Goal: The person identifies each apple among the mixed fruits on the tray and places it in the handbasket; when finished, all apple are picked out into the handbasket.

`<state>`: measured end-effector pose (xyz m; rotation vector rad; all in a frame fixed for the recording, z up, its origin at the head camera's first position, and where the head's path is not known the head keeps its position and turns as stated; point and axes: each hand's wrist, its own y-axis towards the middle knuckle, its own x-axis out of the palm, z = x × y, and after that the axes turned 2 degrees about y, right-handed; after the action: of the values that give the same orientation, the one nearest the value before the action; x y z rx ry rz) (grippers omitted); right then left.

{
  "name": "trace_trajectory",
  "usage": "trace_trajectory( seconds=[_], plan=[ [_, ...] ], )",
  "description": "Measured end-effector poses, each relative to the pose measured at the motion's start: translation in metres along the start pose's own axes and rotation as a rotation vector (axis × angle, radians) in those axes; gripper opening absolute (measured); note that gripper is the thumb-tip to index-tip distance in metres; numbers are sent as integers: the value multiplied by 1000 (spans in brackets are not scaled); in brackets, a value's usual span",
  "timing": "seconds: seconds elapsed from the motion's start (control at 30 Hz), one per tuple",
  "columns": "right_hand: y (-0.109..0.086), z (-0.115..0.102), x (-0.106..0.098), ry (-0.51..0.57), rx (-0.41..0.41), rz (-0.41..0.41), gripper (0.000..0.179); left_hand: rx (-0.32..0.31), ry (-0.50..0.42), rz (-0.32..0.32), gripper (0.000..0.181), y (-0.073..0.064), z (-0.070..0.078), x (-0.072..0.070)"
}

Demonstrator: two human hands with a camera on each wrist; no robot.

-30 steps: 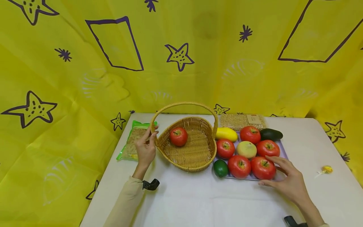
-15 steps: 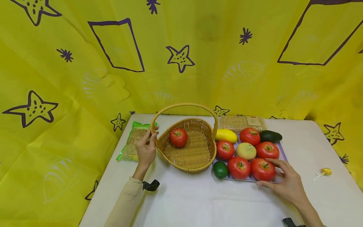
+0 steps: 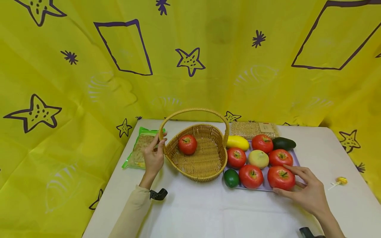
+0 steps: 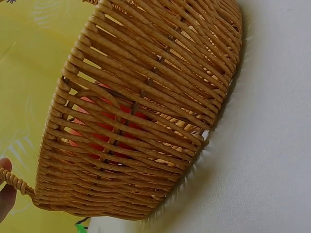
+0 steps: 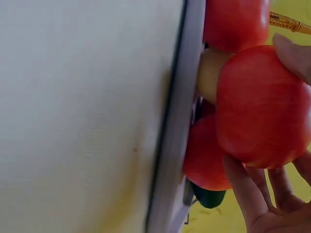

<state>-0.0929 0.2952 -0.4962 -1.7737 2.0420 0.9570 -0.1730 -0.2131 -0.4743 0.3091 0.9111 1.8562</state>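
Note:
My left hand (image 3: 153, 158) pinches the handle of a wicker basket (image 3: 220, 170) at its left base; in the left wrist view only fingertips show at the edge. One red apple (image 3: 187, 144) lies in the basket, glimpsed through the weave (image 4: 146, 111) in that view. My right hand (image 3: 311, 191) holds another red apple (image 3: 281, 177) at the tray's front right corner, thumb on one side and fingers on the other. In the right wrist view this apple (image 5: 262, 107) stands clear of the tray rim. The lilac tray (image 3: 265, 188) carries more apples around a pale yellow round fruit (image 3: 258, 159).
On the tray also lie a yellow oblong fruit (image 3: 238, 142), a dark green oblong one (image 3: 284, 143) and a small green one (image 3: 231, 178). Behind stands a grain pack (image 3: 250, 129). A green-edged food bag (image 3: 138, 150) lies left, a lollipop (image 3: 341, 180) right.
The apple in my right hand has shifted slightly right, away from the apple beside it, and the hand moved with it. My left hand stays on the basket handle.

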Motion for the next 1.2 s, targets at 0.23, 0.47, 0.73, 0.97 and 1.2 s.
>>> trace_trajectory(
  seconds=[0.23, 0.47, 0.73, 0.97, 1.2],
  plan=[
    [8, -12, -10, 20, 66, -41, 86, 6, 12, 7, 39, 1, 10, 0],
    [28, -38, 0, 161, -57, -64, 86, -4, -19, -4, 41, -1, -1, -2],
    [52, -65, 24, 300, -115, -158, 84, 0, -1, -6, 41, -3, -8, -1],
    [69, -87, 48, 453, -96, -272, 81, -9, -13, -20, 42, -3, -7, -2],
    [83, -111, 74, 464, -46, -383, 80, 4, -18, -18, 43, -1, -5, -2]
  ],
)
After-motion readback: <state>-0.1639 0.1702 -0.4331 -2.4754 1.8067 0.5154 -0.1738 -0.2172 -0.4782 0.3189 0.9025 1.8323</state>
